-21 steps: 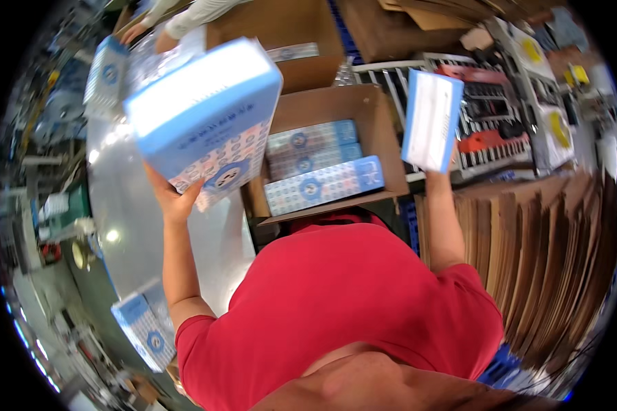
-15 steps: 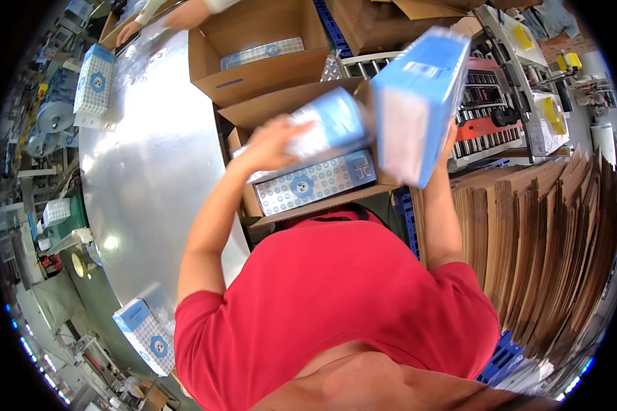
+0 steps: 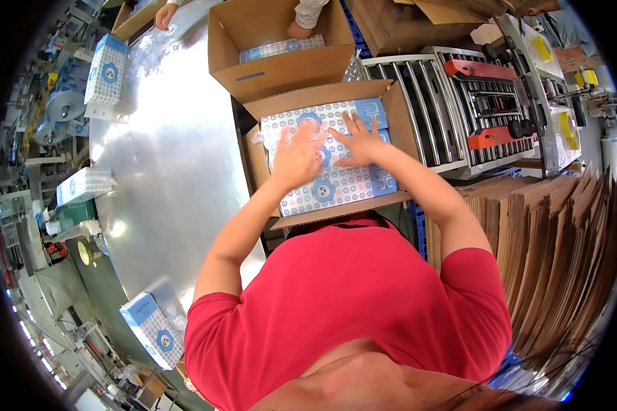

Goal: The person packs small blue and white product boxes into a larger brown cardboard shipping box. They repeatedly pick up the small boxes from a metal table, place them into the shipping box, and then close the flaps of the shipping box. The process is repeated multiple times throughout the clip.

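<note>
Three blue-and-white patterned boxes (image 3: 349,191) lie side by side in an open brown carton (image 3: 402,127) right in front of me. My left hand (image 3: 297,156) rests on top of the boxes toward their left part, slightly blurred, its fingers apart and holding nothing. Fingers spread, my right hand (image 3: 360,142) lies flat over the middle and far boxes near their blue ends. Both palms face down, and whatever lies below this layer of boxes is hidden.
A second open carton (image 3: 281,72) stands beyond mine, with a co-worker's hand (image 3: 299,31) inside. The metal table (image 3: 164,205) on the left carries boxes along its left edge. At right are a roller conveyor (image 3: 421,103) and stacked flat cardboard (image 3: 528,253).
Both boxes that my hands held in the air now lie in the carton. My hands are free and flat on top. A co-worker's hand has moved into the far carton.
</note>
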